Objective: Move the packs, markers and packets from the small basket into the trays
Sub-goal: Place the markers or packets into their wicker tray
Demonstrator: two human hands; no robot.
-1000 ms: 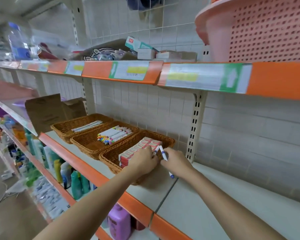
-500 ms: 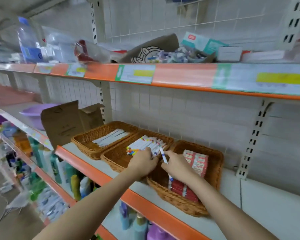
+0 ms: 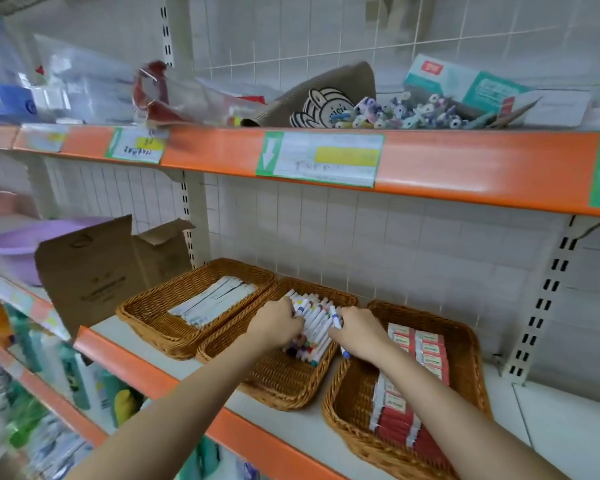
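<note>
At centre frame, in the middle tray (image 3: 278,379), both hands work the markers (image 3: 314,327): left hand (image 3: 274,322) curls against the row, right hand (image 3: 355,329) pinches a blue marker (image 3: 336,318); next, I'd judge, lay it flat alongside

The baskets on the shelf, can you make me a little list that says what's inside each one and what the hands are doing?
left tray: flat white packets
middle tray: markers, white with coloured caps
right tray: red and white packs in rows
left hand: fingers curled on the markers at the left of the bunch
right hand: grips a blue-capped marker at the right of the bunch
behind the trays: a brown cardboard box
</note>
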